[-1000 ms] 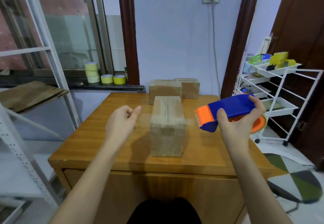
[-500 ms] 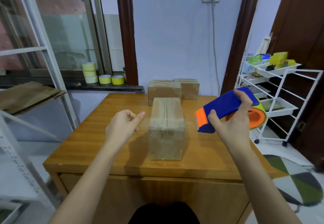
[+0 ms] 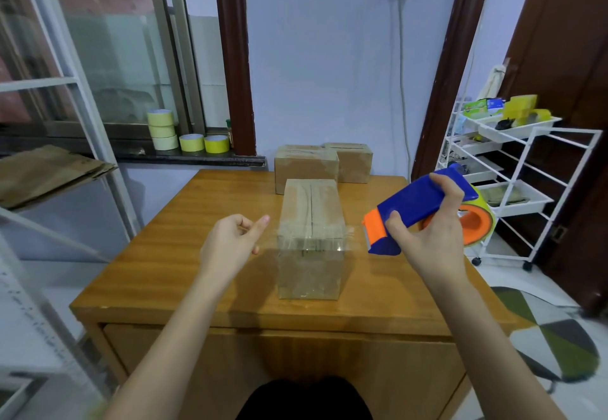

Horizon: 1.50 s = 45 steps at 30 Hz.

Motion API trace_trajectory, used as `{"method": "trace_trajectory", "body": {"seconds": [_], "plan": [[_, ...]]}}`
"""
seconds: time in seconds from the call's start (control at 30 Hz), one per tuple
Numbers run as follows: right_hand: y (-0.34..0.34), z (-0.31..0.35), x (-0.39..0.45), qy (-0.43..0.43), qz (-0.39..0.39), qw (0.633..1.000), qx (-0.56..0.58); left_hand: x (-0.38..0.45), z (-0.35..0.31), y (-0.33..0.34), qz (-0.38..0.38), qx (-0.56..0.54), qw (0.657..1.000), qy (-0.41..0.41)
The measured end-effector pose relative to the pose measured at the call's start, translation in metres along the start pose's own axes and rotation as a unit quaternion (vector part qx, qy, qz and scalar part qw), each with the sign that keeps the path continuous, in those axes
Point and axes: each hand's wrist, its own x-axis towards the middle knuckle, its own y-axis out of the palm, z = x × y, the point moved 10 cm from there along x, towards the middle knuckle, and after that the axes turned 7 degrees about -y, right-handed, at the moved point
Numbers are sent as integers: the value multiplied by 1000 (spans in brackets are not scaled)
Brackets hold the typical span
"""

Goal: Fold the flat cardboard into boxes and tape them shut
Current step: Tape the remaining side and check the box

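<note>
A clear tape strip [image 3: 312,235], faint and hard to trace, stretches over the closed cardboard box [image 3: 311,238] on the wooden table [image 3: 184,255]; the box's contents are hidden. The left hand [image 3: 230,245] pinches the strip's end. The right hand [image 3: 431,238] grips a blue tape dispenser [image 3: 418,204].

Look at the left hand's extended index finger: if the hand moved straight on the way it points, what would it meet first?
Probably the near cardboard box: the left hand points right toward its taped top edge, though depth is unclear.
</note>
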Motion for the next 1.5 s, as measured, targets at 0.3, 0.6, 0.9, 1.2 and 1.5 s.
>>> {"method": "trace_trajectory", "body": {"seconds": [0.3, 0.6, 0.9, 1.2, 1.5], "plan": [[17, -11, -7, 40, 35, 999, 12, -8, 12, 26, 37, -108, 993, -34], [30, -2, -7, 33, 60, 998, 8, -14, 12, 48, 44, -33, 997, -45], [32, 6, -7, 4, 61, 998, -11, -17, -2, 44, 18, 187, 982, -7], [34, 13, -7, -4, 58, 998, -28, -44, 32, 57, 56, -265, 958, -97], [34, 11, -7, 4, 54, 998, -38, -64, 0, 77, 141, -216, 966, -14]]}}
